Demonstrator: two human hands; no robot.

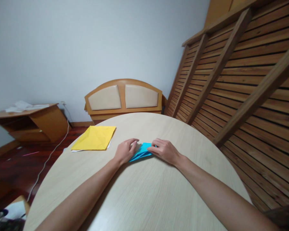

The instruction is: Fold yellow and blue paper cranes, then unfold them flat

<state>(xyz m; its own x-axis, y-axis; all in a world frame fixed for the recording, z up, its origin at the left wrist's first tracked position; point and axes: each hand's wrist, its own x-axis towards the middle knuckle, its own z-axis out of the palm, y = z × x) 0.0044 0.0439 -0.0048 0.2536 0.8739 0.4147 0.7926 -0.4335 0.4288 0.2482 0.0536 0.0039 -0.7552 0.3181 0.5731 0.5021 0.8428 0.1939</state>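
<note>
A small folded blue paper [142,151] lies flat on the round pale wooden table [144,192], near its middle. My left hand [125,150] presses on the paper's left edge with curled fingers. My right hand [164,150] rests on its right side, fingertips pinching the fold against the table. Part of the blue paper is hidden under both hands.
A yellow sheet of paper [95,138] lies on the table to the left of my hands, over a white sheet. Beyond the table stand a wooden headboard [123,98], a slatted wooden frame [243,80] at right and a low wooden cabinet [31,123] at left. A white cable [50,157] runs across the floor.
</note>
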